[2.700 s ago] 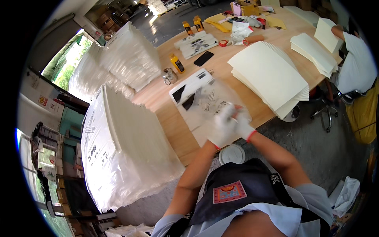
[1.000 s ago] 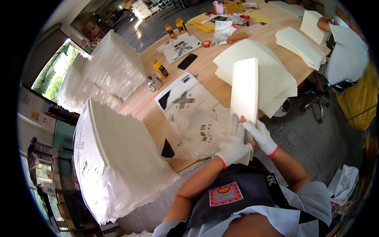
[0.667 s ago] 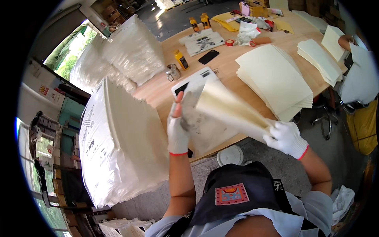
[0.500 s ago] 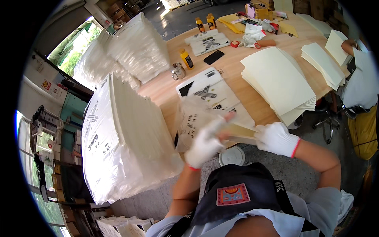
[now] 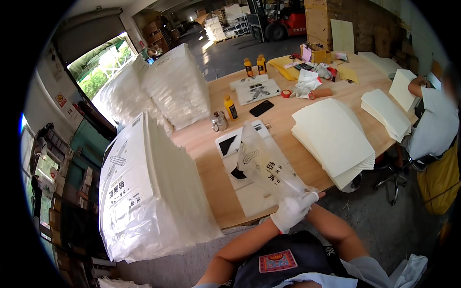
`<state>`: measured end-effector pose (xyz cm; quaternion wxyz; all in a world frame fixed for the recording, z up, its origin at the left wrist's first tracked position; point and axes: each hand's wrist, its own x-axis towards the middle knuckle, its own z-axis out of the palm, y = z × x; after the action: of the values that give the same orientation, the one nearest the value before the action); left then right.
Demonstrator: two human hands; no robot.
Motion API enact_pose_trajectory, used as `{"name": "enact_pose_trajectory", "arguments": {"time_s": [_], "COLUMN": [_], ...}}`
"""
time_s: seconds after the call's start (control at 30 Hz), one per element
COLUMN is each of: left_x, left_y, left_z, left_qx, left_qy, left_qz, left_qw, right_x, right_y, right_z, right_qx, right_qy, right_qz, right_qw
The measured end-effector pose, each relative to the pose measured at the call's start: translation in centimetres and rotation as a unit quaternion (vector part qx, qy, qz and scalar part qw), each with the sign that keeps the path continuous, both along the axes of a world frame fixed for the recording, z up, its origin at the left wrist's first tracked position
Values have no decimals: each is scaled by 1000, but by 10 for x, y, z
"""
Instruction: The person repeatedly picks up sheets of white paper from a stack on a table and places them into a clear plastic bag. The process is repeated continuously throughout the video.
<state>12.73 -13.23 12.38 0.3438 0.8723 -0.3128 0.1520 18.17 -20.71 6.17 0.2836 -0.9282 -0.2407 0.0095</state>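
Note:
A clear plastic bag (image 5: pixel 269 165) with black print stands tilted over a flat pile of printed bags (image 5: pixel 242 192) at the table's front edge. My left hand (image 5: pixel 290 213), in a white glove with bare fingertips, is closed at the near end of this bag. My right hand (image 5: pixel 307 196) is crossed behind the left one at the bag's near end. Most of it is covered by the left hand and the plastic, so its fingers and anything in them cannot be made out.
Tall plastic-wrapped paper stacks (image 5: pixel 144 192) stand on the left. Fanned cream sheets (image 5: pixel 331 139) lie to the right, beside a seated person (image 5: pixel 434 115). A phone (image 5: pixel 261 108), an orange bottle (image 5: pixel 230 108) and a metal jar (image 5: pixel 219 121) are farther back. Beyond the table stands a red forklift (image 5: pixel 288 21).
The bag has risen upright from the pile. My left hand has moved right and nearer; my right hand has come left to meet it. The pale sheets between my hands no longer show plainly.

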Motion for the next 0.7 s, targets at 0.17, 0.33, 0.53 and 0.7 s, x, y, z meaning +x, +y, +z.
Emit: {"name": "enact_pose_trajectory", "arguments": {"time_s": [0.17,0.33,0.53,0.7], "left_x": [6,-40,-81,-126], "left_y": [53,57,113,124], "left_z": [-72,-94,-149,-135], "left_qx": [-229,-71,67,-91], "left_qy": [221,65,8,114], "left_qz": [98,95,341,417], "left_qw": [943,991,938,897], "right_x": [-38,-49,-18,-62], "right_y": [-21,-58,-64,-77], "right_z": [23,-19,-30,-4], "right_qx": [-112,-21,-323,-308], "right_qy": [-207,-168,49,-19], "right_qz": [129,-10,-64,101], "right_qw": [963,985,943,946]}}
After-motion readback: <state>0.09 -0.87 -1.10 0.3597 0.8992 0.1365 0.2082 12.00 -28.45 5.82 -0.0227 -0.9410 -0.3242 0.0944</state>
